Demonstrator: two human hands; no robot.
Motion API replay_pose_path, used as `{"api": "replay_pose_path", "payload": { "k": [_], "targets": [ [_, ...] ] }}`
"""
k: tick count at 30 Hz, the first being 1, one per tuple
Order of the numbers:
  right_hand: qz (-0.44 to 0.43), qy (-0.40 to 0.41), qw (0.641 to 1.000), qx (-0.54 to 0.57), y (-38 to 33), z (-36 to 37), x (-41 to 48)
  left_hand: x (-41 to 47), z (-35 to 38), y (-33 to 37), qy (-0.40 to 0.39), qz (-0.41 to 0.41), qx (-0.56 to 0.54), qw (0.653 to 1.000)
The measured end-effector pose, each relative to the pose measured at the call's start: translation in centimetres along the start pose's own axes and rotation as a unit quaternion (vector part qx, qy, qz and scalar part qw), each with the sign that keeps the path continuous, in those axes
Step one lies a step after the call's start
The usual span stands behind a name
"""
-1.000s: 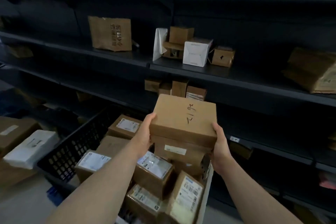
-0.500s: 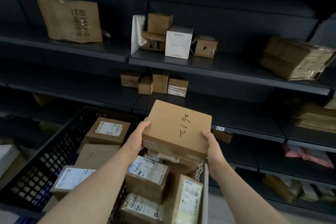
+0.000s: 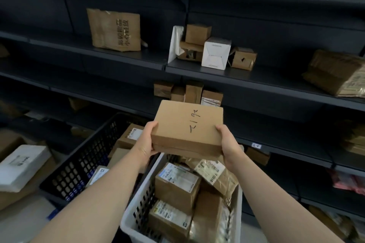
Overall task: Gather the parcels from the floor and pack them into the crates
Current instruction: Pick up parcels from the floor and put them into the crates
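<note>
Flat brown cardboard box (image 3: 187, 126), dark handwritten scrawl on top, seam along near side. Held in air over far end of white crate (image 3: 138, 209), right of black crate (image 3: 83, 163). Left hand (image 3: 147, 140) grips left edge, right hand (image 3: 229, 144) grips right edge, thumbs on top. Fingers hidden beneath box. Scrawl unreadable; labels on parcels (image 3: 175, 185) below blurred; white crate's near end cut off.

Both arms are stretching forward. The left grip (image 3: 147, 140) and right grip (image 3: 230, 144) are clasping opposite ends of a cardboard box (image 3: 187, 126).
</note>
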State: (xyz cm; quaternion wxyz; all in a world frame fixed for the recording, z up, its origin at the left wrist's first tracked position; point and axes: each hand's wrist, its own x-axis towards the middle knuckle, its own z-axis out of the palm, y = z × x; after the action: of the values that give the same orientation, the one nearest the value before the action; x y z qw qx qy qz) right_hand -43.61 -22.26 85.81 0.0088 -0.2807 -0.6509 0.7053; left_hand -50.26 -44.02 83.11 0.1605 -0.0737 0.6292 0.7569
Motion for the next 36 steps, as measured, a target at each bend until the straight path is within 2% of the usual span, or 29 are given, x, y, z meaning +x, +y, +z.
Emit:
{"api": "replay_pose_path", "payload": {
  "k": [4, 7, 12, 18, 26, 31, 36],
  "targets": [
    [0.003, -0.045, 0.999, -0.021, -0.5, 6.2, 0.7, 1.1, -5.3, 1.8, 0.041, 0.004, -0.019, 0.999],
    [0.020, -0.074, 0.996, -0.033, 0.1, 11.3, 1.7, 2.2, -9.9, 2.8, 0.068, 0.002, 0.005, 0.998],
    [0.064, -0.084, 0.993, -0.048, 3.1, 19.4, 3.8, 5.8, -17.9, 2.7, 0.144, -0.064, 0.087, 0.984],
    [0.121, -0.035, 0.991, -0.042, 6.6, 25.7, 5.8, 10.7, -23.6, 0.6, 0.110, -0.142, 0.192, 0.965],
    [0.123, 0.005, 0.992, -0.030, 8.9, 28.2, 5.3, 14.0, -25.7, -1.6, 0.078, -0.143, 0.277, 0.947],
    [0.066, 0.073, 0.993, -0.060, 9.0, 27.6, 3.5, 13.1, -23.2, -0.7, 0.107, -0.056, 0.330, 0.936],
    [0.003, 0.131, 0.990, -0.058, 8.1, 24.9, 0.7, 8.7, -18.1, 0.9, 0.026, 0.013, 0.297, 0.954]
  ]
}}
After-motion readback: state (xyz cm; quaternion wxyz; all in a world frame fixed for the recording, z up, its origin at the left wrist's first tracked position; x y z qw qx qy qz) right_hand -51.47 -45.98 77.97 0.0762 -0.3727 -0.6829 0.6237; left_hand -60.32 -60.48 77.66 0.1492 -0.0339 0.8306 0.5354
